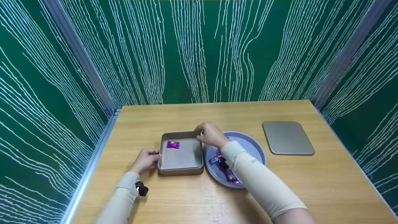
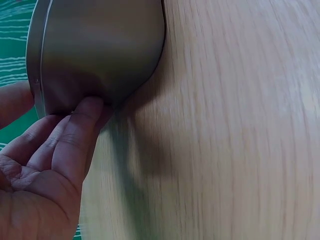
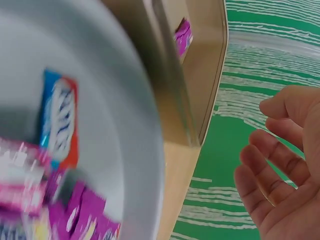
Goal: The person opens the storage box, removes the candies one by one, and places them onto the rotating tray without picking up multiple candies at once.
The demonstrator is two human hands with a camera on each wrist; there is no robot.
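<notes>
A square metal tin (image 1: 181, 171) stands on the table with one purple-wrapped candy (image 1: 173, 145) inside, near its back left. My left hand (image 1: 145, 160) grips the tin's left wall; in the left wrist view the thumb lies at the rim and the fingers (image 2: 75, 145) press the outer side. Over the tin's back right corner hovers my right hand (image 1: 212, 134). The right wrist view shows that hand (image 3: 285, 165) with loosely bent fingers and nothing in them. Under the right forearm, a round grey-blue plate (image 1: 260, 151) holds several wrapped candies (image 1: 230, 176), partly hidden by the sleeve.
A flat metal lid (image 1: 288, 138) lies on the wooden table (image 1: 217, 205), right of the plate. Green panels with white wavy lines (image 1: 192, 62) enclose the table's back and sides. The plate sits close against the tin's right side.
</notes>
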